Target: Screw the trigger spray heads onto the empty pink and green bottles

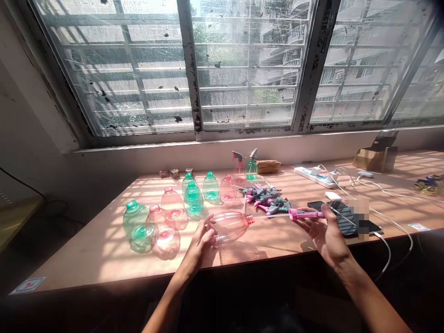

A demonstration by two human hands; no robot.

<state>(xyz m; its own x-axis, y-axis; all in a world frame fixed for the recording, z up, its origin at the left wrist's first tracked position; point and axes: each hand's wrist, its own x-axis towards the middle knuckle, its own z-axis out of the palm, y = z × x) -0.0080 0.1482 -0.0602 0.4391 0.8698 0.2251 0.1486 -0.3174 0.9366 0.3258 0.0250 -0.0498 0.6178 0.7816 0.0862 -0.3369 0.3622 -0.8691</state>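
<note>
My left hand (201, 238) grips the base of a clear pink plastic bottle (231, 225), held on its side above the wooden table (104, 249) with its threaded neck pointing right. My right hand (324, 227) is closed on a pink spray-trigger head (305, 214) whose thin dip tube points left toward the bottle's neck. The tube tip and the neck are a short way apart. A pile of pink and green spray heads (265, 196) lies just behind them.
Several empty green and pink bottles (166, 217) stand at the left of the table. Two assembled spray bottles (244, 169) stand near the window sill. A phone (345, 217), a power strip (314, 175) with white cables and a cardboard box (374, 157) lie at the right.
</note>
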